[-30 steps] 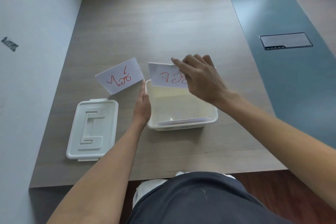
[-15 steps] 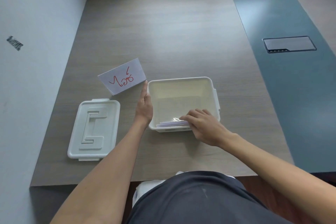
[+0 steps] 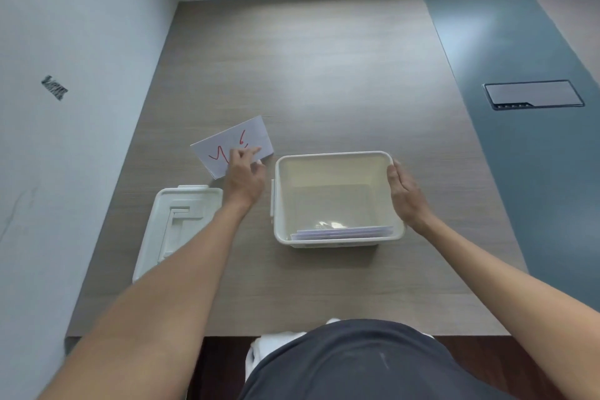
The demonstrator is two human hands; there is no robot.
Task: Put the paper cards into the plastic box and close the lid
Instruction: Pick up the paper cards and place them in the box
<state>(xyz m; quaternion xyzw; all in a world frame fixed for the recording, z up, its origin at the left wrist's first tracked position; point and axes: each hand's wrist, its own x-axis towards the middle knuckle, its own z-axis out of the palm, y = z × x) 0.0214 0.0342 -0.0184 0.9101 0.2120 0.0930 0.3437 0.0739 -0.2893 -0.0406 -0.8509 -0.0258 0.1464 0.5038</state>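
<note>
A white plastic box (image 3: 334, 157) stands open on the wooden table, with several paper cards (image 3: 341, 232) stacked flat against its near wall. One white card with red writing (image 3: 227, 144) lies on the table to the box's left. My left hand (image 3: 245, 177) rests on that card, fingers bent onto its surface; whether it grips it is unclear. My right hand (image 3: 406, 195) lies flat against the box's right wall, fingers extended. The white lid (image 3: 181, 214) lies face up on the table to the left, partly hidden by my left forearm.
A wall runs along the table's left edge. A blue strip with a dark recessed hatch (image 3: 532, 95) runs down the right side of the table. The table's near edge is just in front of my lap.
My right hand left the cards in the box and moved to the box's right wall. My left hand left the box's left wall and went onto the loose card.
</note>
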